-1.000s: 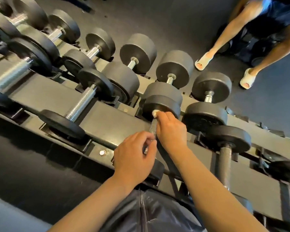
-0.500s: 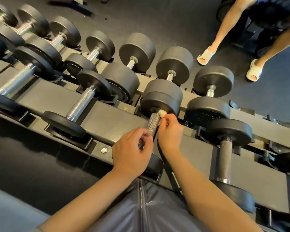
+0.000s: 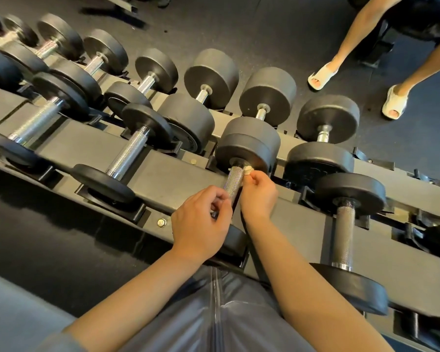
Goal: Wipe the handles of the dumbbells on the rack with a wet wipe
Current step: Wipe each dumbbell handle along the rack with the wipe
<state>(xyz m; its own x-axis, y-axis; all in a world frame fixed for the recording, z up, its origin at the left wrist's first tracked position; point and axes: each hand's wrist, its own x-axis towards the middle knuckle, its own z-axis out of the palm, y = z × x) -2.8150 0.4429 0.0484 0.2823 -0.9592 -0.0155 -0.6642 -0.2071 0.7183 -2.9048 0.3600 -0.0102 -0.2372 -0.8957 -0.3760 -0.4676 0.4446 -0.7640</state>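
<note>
Wet wipe (image 3: 247, 170) bunched small, white, pressed at far end of knurled handle (image 3: 234, 182), against inner weight plate, middle dumbbell on near rack (image 3: 163, 174) tier. Right hand (image 3: 258, 196) pinches wipe. Left hand (image 3: 201, 226) curled round near end of handle, steadying. Risk: wad so small it covers only strip of knurling, may snag, shred or slip from pinch. No brand, label or writing legible anywhere.

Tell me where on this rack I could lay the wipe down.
Bare flat rail lies between the chrome-handled dumbbell and the handle being wiped. Another patch sits right of the dark-handled dumbbell. The upper tier is crowded.
</note>
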